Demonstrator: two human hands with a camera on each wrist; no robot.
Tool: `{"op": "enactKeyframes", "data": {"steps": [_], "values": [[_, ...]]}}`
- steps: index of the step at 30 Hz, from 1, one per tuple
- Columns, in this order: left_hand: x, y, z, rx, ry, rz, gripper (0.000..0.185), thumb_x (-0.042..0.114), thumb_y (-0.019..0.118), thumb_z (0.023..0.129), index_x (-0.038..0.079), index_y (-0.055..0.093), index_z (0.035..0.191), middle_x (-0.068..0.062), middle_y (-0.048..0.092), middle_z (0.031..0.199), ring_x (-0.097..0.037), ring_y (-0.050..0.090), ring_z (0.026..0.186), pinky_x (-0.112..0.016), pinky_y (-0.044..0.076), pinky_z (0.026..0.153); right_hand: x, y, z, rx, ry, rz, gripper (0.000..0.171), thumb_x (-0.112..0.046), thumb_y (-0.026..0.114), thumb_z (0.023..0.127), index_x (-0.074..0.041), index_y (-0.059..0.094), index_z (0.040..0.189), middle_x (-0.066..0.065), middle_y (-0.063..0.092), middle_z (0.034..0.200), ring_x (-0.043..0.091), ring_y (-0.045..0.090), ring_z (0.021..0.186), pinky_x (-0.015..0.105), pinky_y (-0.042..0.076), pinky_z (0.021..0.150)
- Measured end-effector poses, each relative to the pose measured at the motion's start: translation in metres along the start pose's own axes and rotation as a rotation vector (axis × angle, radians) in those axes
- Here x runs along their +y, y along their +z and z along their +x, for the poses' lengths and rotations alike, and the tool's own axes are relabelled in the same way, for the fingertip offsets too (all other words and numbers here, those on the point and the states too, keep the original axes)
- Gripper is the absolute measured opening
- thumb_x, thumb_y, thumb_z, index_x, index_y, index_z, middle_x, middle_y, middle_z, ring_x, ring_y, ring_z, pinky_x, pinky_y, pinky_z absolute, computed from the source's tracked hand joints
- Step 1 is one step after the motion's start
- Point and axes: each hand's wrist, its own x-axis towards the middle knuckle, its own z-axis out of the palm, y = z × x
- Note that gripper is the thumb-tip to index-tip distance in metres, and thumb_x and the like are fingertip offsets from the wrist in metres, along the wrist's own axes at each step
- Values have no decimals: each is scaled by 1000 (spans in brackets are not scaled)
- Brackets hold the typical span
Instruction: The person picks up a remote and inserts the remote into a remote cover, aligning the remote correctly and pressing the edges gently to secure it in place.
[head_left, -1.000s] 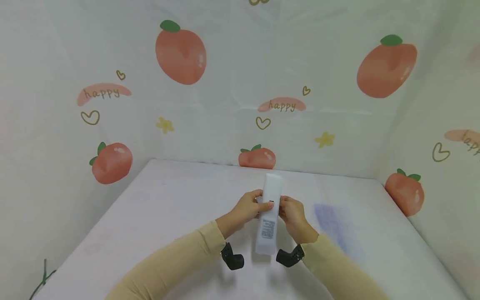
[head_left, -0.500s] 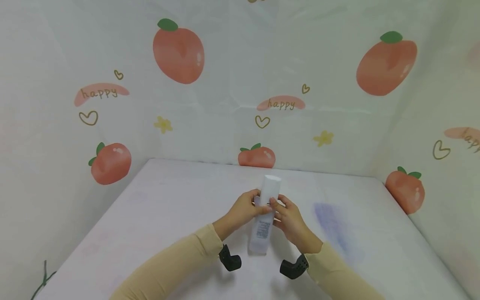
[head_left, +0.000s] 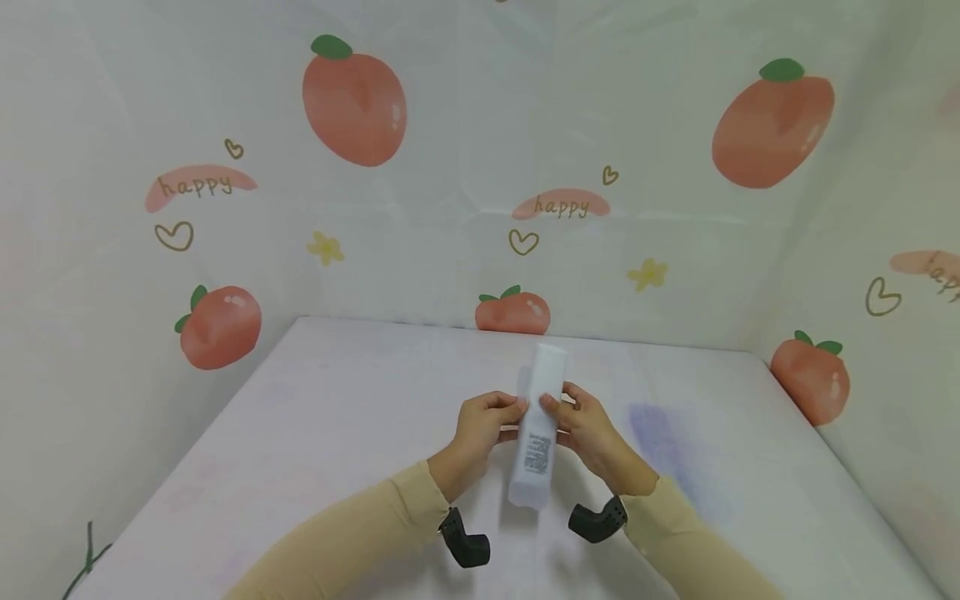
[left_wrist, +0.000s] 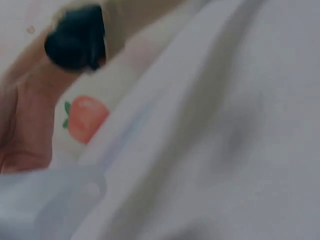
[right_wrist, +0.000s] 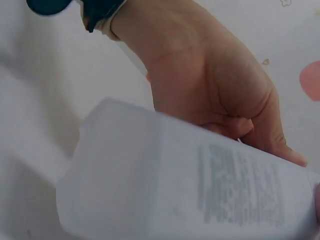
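A tall white plastic bottle [head_left: 538, 433] with a printed label is held above the white table [head_left: 337, 433], its top end pointing away from me. My left hand [head_left: 486, 425] grips its left side and my right hand [head_left: 588, 427] grips its right side, thumbs meeting on top near the middle. In the right wrist view the bottle [right_wrist: 185, 190] fills the lower frame, with the label text showing and the left hand [right_wrist: 215, 85] behind it. The left wrist view is blurred; the pale bottle [left_wrist: 45, 200] shows only at its lower left.
The table is boxed in by white sheets printed with orange fruit at the back [head_left: 513, 312], left and right. A faint blue smear [head_left: 663, 446] marks the table right of my hands. Black wrist cameras [head_left: 465, 542] hang under both beige sleeves.
The bottle has been turned slightly between both hands and tilted back toward upright along my view. Both hands shifted a little nearer me, still gripping it.
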Motion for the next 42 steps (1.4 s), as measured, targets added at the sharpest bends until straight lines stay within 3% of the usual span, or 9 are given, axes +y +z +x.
{"op": "enactKeyframes", "data": {"steps": [6, 10, 16, 20, 23, 29, 34, 40, 42], "values": [[9, 8, 2, 126, -71, -102, 14, 14, 69, 89, 1, 69, 90, -5, 69, 89, -14, 64, 79, -27, 54, 71, -9, 2, -3, -57, 1, -49, 53, -22, 52, 101, 7, 31, 140, 5, 64, 104, 12, 66, 88, 34, 56, 81], [17, 7, 10, 147, -118, -99, 18, 10, 68, 89, -5, 69, 100, -6, 68, 89, -13, 62, 77, -25, 54, 70, -11, 8, -4, -41, 15, -101, 52, -22, 53, 101, 7, 34, 139, 11, 63, 108, 16, 66, 89, 42, 55, 86], [22, 2, 18, 189, -126, -65, 17, 3, 67, 86, -7, 70, 101, -3, 64, 80, -12, 59, 69, -21, 52, 63, -11, 20, -6, 13, -4, -166, 50, -22, 56, 99, 4, 38, 137, 18, 61, 109, 20, 66, 90, 48, 54, 89], [20, 1, 18, 130, -118, -83, 18, 4, 65, 89, -1, 68, 105, -3, 66, 85, -11, 61, 72, -21, 54, 66, -18, 19, -6, 75, -43, -209, 48, -20, 59, 97, 3, 41, 136, 23, 61, 115, 24, 66, 95, 52, 54, 88], [19, 0, 16, 39, -35, -58, 22, 9, 64, 92, 5, 63, 114, -5, 67, 92, -11, 63, 76, -25, 56, 72, -22, 14, -4, 88, -30, -199, 50, -21, 59, 97, 0, 41, 139, 24, 58, 123, 25, 64, 100, 50, 53, 90], [16, -5, 13, -123, 146, 220, 38, 18, 73, 87, 6, 59, 120, -10, 63, 105, -15, 62, 88, -32, 54, 81, -23, 6, -1, 61, 23, -112, 52, -26, 55, 99, -3, 37, 143, 21, 51, 134, 23, 61, 108, 45, 52, 93], [19, -5, 11, -123, 122, 354, 44, 22, 80, 80, 6, 62, 117, -10, 62, 106, -18, 58, 89, -32, 51, 76, -23, 9, -3, 40, 41, -68, 51, -29, 53, 100, -3, 37, 140, 19, 53, 131, 22, 62, 106, 42, 53, 91], [30, -6, 14, -38, 22, 190, 42, 22, 76, 84, 6, 60, 120, -10, 68, 106, -16, 64, 85, -33, 54, 81, -20, 12, -2, 34, 86, 145, 58, -25, 51, 101, 0, 26, 147, 13, 50, 131, 17, 61, 105, 28, 52, 91], [32, -7, 15, -22, 18, 155, 42, 21, 75, 86, 6, 58, 121, -11, 69, 107, -16, 65, 85, -33, 53, 82, -16, 13, -2, 40, 105, 175, 53, -24, 51, 102, 4, 33, 143, 7, 57, 123, 14, 61, 101, 24, 52, 89]]}}
